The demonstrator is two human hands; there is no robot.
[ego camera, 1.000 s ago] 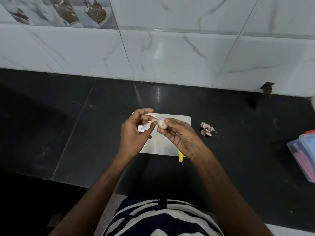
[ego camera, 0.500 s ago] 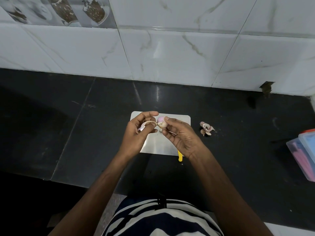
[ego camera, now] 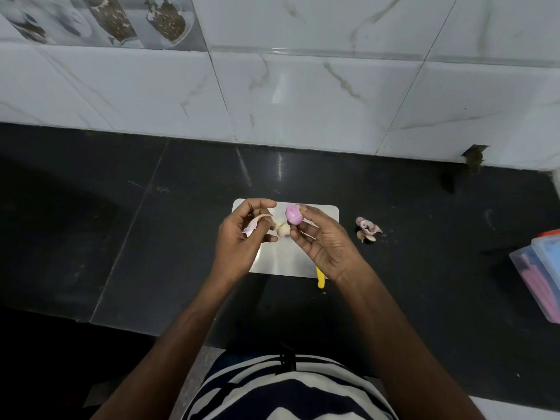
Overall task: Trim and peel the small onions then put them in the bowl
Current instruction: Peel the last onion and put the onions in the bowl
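I saw the cutting board (ego camera: 291,262) lying on the counter (ego camera: 151,237), near the far wall (ego camera: 303,101). Above it, my left hand (ego camera: 242,237) held a peel (ego camera: 254,226) left of the onion (ego camera: 294,214) in my right hand (ego camera: 324,241). Peel scraps (ego camera: 367,229) lay right of the board; a container (ego camera: 539,277) sat at the far right edge.

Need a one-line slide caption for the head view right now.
Right hand holds a peeled pink onion while left hand pulls away its papery skin above the cutting board.

Dim, glare streak on dark counter (ego camera: 280,168); wide-angle bending at edges
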